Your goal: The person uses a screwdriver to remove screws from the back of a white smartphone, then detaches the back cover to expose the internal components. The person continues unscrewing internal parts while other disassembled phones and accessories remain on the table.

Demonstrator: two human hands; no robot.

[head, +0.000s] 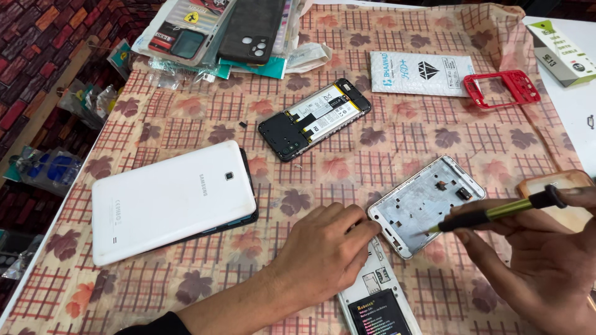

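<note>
Phone frame steadied by the left hand and worked on with a screwdriver in the right.

One white rectangular tablet [172, 200] is laid face down at the left, and one opened black phone with exposed battery [314, 118] is seen behind. The left hand [326, 251], fingers curled with nothing grasped, is pressed against the corner of the silver metal phone mid-frame [425, 205], which lies on the patterned cloth-covered table [186, 124] right of centre. The frame is judged light, thin and easily bent; it is best held by its edges. One green-and-black screwdriver [496, 214] is gripped in the closed right hand [546, 260], tip on the frame. One red plastic frame [503, 89] lies at the far right.
</note>
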